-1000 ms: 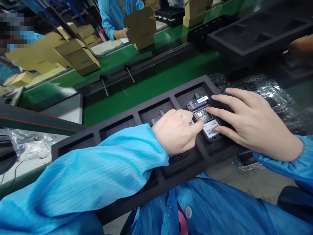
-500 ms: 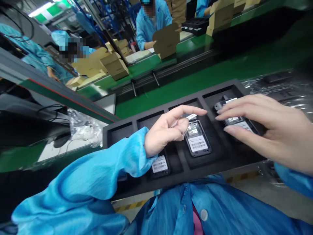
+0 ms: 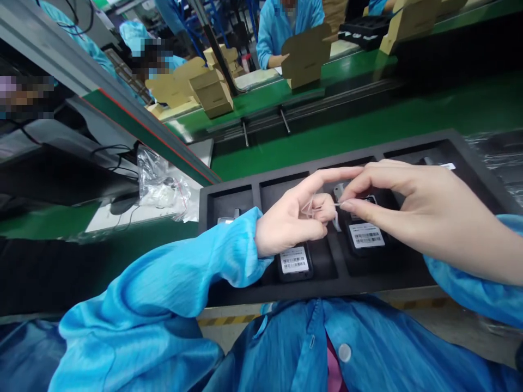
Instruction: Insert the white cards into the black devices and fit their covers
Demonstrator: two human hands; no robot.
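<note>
Foam, black and moulded into a long tray (image 3: 245,188) of rectangular pockets, lies under my hands. One pocket holds a black device with a barcode label (image 3: 294,261), the next a second labelled black device (image 3: 365,235). My left hand (image 3: 298,218) and right hand (image 3: 412,209) meet above them, fingertips pinched together on a small white sticker (image 3: 335,206). Cardboard boxes (image 3: 210,92) sit on the green conveyor (image 3: 368,128) beyond.

Tray (image 3: 245,188): matt black foam, slightly rough. Devices (image 3: 365,231): black plastic, dull sheen, white paper barcode labels (image 3: 293,261). Sleeves (image 3: 180,283): thin blue striped cloth, faint shine. Belt (image 3: 368,128): smooth green, semi-gloss. Boxes (image 3: 212,92): matt brown cardboard. Bag (image 3: 161,185): clear glossy crinkled plastic.
</note>
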